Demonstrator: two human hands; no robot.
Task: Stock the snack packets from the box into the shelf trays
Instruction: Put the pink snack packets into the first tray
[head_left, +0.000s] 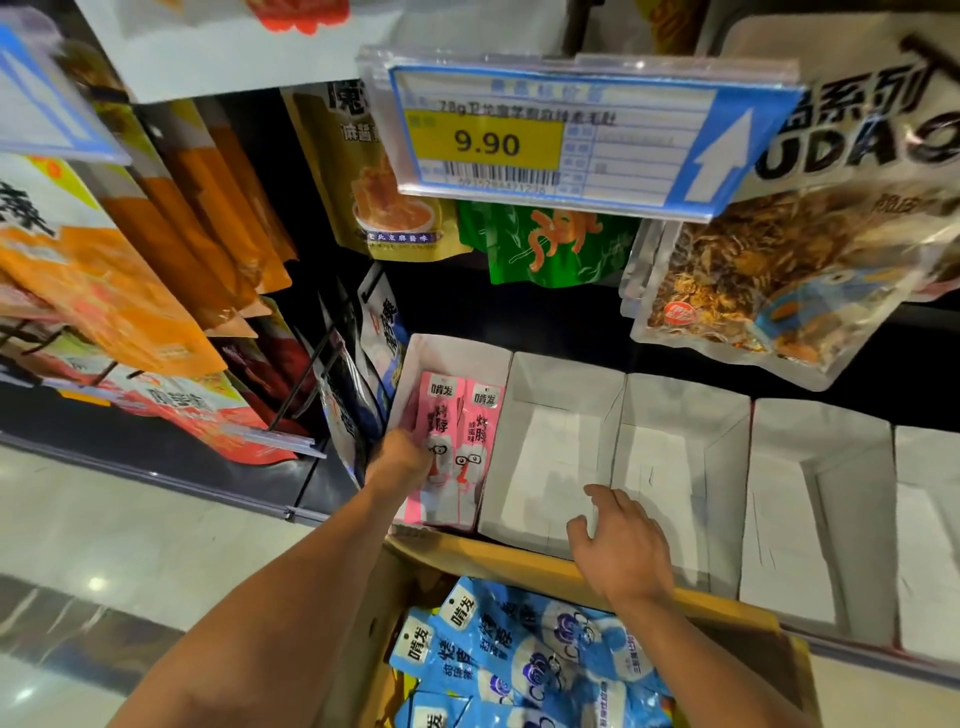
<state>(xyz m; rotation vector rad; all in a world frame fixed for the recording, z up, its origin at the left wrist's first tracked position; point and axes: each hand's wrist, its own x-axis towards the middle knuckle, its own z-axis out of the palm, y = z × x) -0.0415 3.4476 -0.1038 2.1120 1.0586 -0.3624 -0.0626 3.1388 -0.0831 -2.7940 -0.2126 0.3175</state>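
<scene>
A brown cardboard box (524, 564) sits below the shelf and holds several blue snack packets (524, 660). In the leftmost white shelf tray (457, 349) lie pink snack packets (470, 447). My left hand (400, 460) reaches into that tray and grips the pink packets at their left side. My right hand (621, 545) hovers with relaxed fingers over the front wall of the second white tray (561, 384), holding nothing. More white trays (815, 457) line the shelf to the right, with nothing in them.
Hanging snack bags fill the hooks above: orange bags (119, 291) at left, a green bag (550, 249) in the middle, a clear bag of shredded snack (769, 280) at right. A price tag (566, 140) juts out overhead. Pale floor (130, 530) lies at left.
</scene>
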